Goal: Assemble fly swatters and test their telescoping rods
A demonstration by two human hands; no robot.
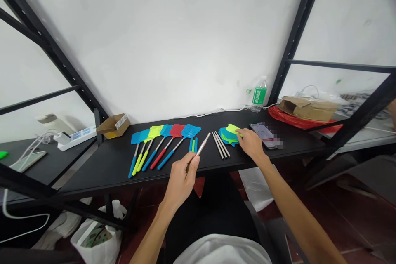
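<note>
Left hand (182, 177) grips a metal rod (202, 147) — right hand (251, 143) touches swatter heads (229, 134).

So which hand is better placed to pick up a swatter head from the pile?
Right. The right hand already rests on the swatter heads; the left hand is occupied holding a metal rod.

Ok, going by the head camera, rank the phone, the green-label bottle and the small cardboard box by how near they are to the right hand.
From the right hand:
1. Phone, just to its right on the black shelf.
2. Bottle, behind it by the wall.
3. Small cardboard box, far off on the left end.
</note>
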